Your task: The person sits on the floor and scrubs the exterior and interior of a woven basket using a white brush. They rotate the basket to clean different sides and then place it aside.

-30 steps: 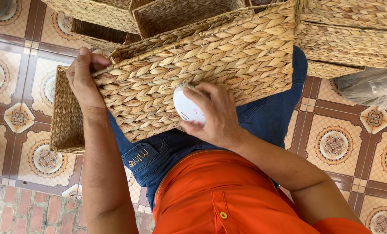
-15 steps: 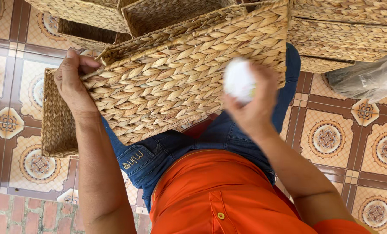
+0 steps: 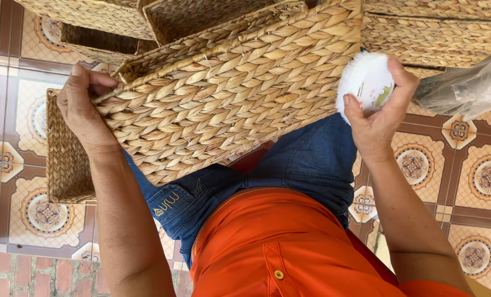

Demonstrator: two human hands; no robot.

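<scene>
a rectangular woven basket (image 3: 223, 93) of flat, plaited, tan straw-like fibre was held tilted on the lap, over blue denim jeans (image 3: 289, 170). its left corner was gripped by the left hand (image 3: 86, 113), fingers curled and pressed over the rim. a small round white object (image 3: 366, 82), smooth and puck-shaped with a coloured label, was pinched in the right hand (image 3: 377, 115) just beside the basket's right edge, apparently not touching the weave. how much of the surface had been worked could not be told; no mark or change was seen on the braid. more woven baskets (image 3: 438, 33) of like fibre were stacked at the far side, on a patterned tile floor (image 3: 476, 176).
</scene>
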